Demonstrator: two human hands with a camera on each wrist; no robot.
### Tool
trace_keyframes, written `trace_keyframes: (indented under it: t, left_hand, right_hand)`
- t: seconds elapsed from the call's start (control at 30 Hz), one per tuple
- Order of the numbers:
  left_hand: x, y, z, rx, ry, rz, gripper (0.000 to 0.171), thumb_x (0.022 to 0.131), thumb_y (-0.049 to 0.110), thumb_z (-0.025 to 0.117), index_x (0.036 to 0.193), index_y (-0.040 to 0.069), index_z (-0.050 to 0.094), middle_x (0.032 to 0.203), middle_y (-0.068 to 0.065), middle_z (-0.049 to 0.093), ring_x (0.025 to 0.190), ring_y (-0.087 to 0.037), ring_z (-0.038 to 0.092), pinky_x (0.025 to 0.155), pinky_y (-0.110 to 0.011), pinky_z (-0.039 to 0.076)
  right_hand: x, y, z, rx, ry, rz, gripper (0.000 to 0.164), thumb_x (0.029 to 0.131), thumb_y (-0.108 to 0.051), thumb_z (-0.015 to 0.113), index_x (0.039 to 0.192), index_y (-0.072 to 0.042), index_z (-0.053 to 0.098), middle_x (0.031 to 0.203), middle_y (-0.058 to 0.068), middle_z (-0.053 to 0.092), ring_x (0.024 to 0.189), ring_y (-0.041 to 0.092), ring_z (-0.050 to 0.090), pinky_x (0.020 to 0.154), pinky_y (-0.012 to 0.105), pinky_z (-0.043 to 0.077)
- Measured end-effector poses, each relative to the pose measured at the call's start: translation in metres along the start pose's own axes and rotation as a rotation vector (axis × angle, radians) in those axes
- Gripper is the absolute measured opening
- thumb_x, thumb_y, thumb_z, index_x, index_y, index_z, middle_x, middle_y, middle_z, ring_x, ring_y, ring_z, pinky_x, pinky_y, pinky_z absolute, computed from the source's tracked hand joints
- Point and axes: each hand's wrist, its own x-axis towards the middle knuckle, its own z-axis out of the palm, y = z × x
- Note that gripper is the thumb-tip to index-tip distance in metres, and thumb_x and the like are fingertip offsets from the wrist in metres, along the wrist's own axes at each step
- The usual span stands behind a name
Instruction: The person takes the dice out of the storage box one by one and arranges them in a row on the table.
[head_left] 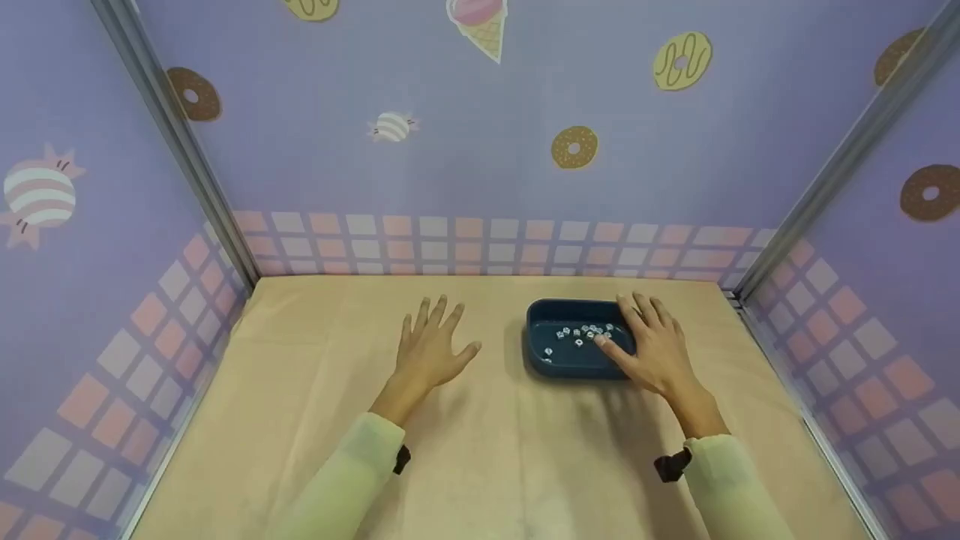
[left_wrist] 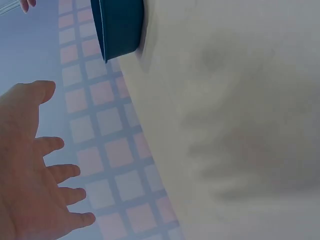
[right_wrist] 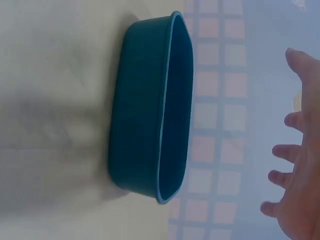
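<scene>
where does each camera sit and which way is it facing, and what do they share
Head: on the head, looking forward and down at the table, back wall and tray of small cubes; both sleeves, the left hand and right hand show.
Left wrist: looks past the left hand at table, wall and the tray's end; two fingertips, likely the right hand's, show top left.
Right wrist: looks past the right hand at the tray's outer side, table and wall.
Shared: both wrist views show the tray; only the head view shows the cubes.
</scene>
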Motion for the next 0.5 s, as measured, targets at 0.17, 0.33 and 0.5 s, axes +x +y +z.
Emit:
trace_keyframes:
  t: [0.17,0.33,0.5]
  left_hand:
    - [0.013,0.017,0.022,-0.132,0.08,-0.004,0.079,0.101,0.057,0.061,0.166,0.017,0.037,0.171,-0.013,0.031,0.16,-0.039,0.021,0.126,-0.061,0.021]
    - [0.031,0.044,0.051,-0.296,0.176,-0.039,0.077,0.101,0.047,0.066,0.166,0.018,0.036,0.17,-0.011,0.034,0.157,-0.036,0.029,0.123,-0.055,0.032]
    - [0.044,0.072,0.085,-0.559,0.174,-0.116,0.075,0.104,0.043,0.063,0.167,0.014,0.032,0.166,-0.015,0.038,0.152,-0.035,0.037,0.122,-0.051,0.035]
  right_hand:
    - [-0.003,0.023,0.006,0.306,0.025,0.077,0.076,0.105,-0.043,0.063,0.167,-0.011,0.032,0.17,0.023,0.027,0.156,0.049,0.02,0.121,0.073,0.017]
    - [-0.008,0.045,0.016,0.594,0.036,0.264,0.073,0.11,-0.047,0.054,0.169,-0.013,0.027,0.172,0.019,0.026,0.157,0.044,0.022,0.122,0.067,0.024]
    - [-0.013,0.068,0.03,0.773,0.041,0.415,0.068,0.114,-0.035,0.048,0.17,-0.01,0.019,0.173,0.021,0.02,0.158,0.043,0.019,0.125,0.062,0.023]
